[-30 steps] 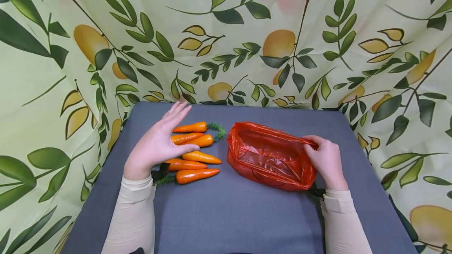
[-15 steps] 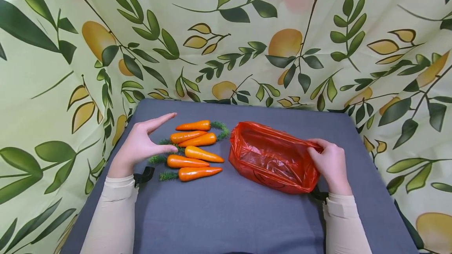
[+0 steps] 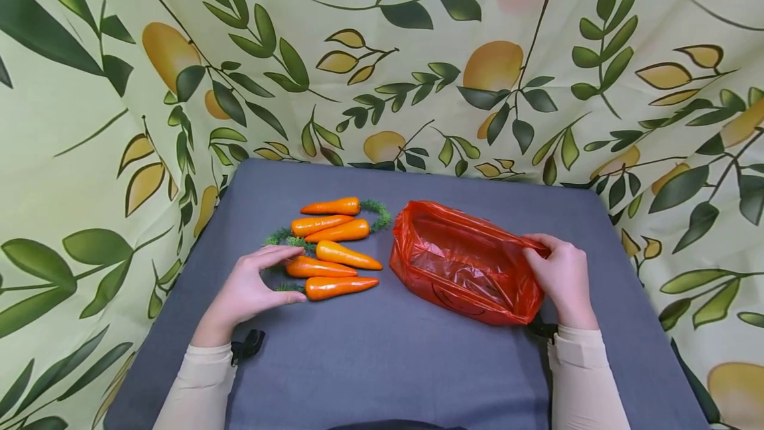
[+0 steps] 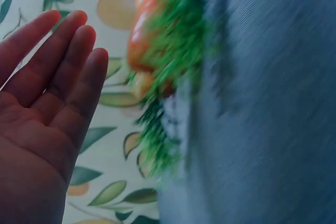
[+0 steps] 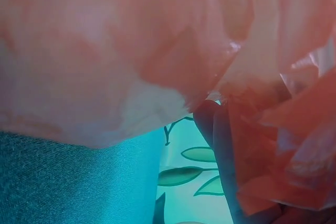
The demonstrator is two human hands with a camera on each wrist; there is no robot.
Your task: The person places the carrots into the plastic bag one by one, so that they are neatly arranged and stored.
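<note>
Several orange carrots with green feathery tops lie on the table left of centre. My left hand is beside the two nearest ones, an upper carrot and a front carrot. Its thumb and fingers are parted near their leafy ends, with no grip visible. In the left wrist view the fingers are extended, apart from the green tops. My right hand pinches the right rim of a red plastic bag, whose mouth gapes upward. In the right wrist view the bag hides most of that hand.
A grey cloth covers the table. Behind it and along its sides hangs a leaf-and-fruit patterned curtain. The far carrot and its curled green top lie close to the bag's left end.
My left hand first drew back leftward from over the carrots, then came down and nearer to the front carrots' leafy ends. The right hand keeps holding the bag's rim.
</note>
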